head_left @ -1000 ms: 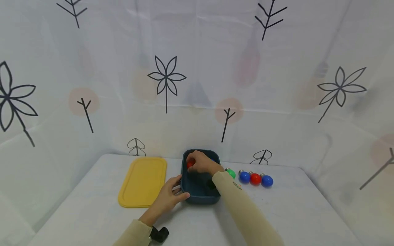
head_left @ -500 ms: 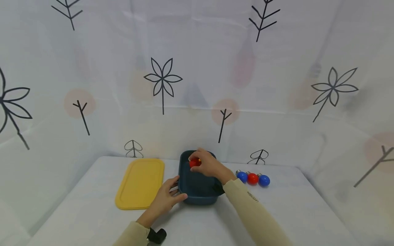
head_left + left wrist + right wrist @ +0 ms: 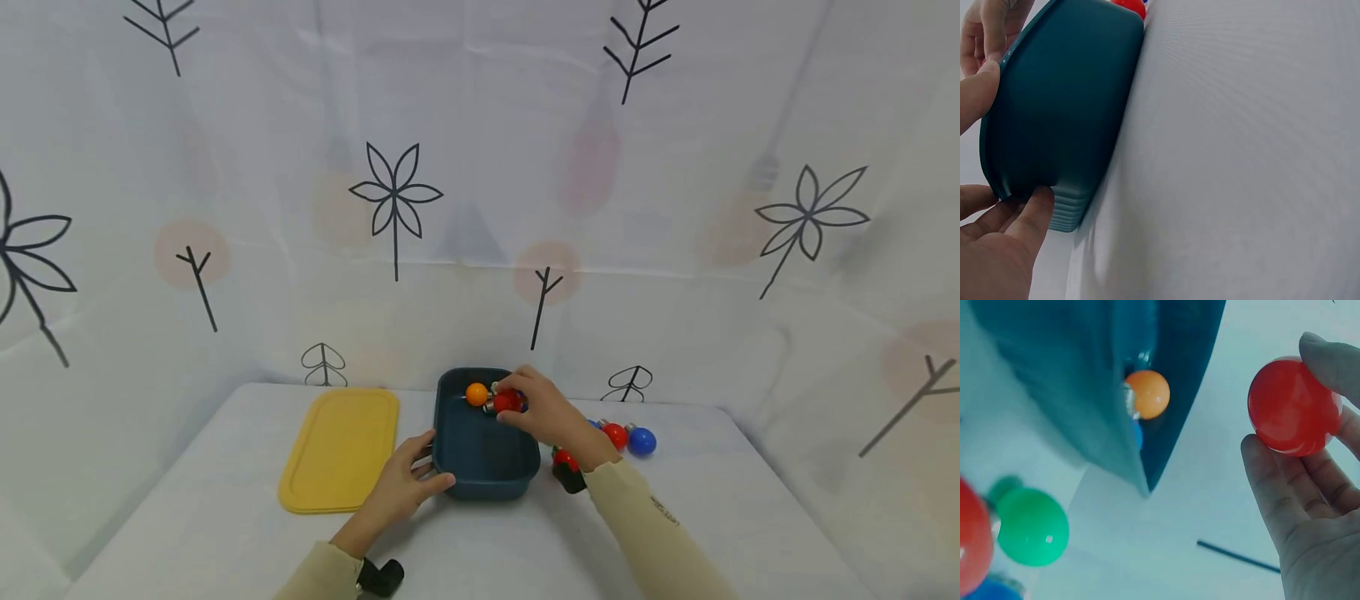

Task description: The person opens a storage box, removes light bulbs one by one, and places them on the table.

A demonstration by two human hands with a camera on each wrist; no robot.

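Observation:
My right hand [image 3: 551,412] pinches a red toy light bulb [image 3: 1291,409] between thumb and fingers, above the right side of a dark teal box [image 3: 487,492]. An orange bulb [image 3: 477,394] lies inside at the far end, with a blue bulb [image 3: 1137,434] partly hidden behind the wall. My left hand [image 3: 405,483] holds the box's near left corner, thumb [image 3: 982,90] at the rim and fingers against the ridged side. Right of the box, a second red bulb [image 3: 566,459] lies partly covered by the right wrist, near a green bulb [image 3: 1033,526].
A yellow lid [image 3: 341,450] lies flat to the left of the box. A row with a red bulb [image 3: 616,435] and a blue bulb [image 3: 642,442] sits on the white table [image 3: 720,500] at the right. A patterned cloth [image 3: 480,208] hangs behind.
My right hand has lifted the red bulb from the far left inside the box and moved right with it, uncovering the orange bulb. The left hand stays at the box.

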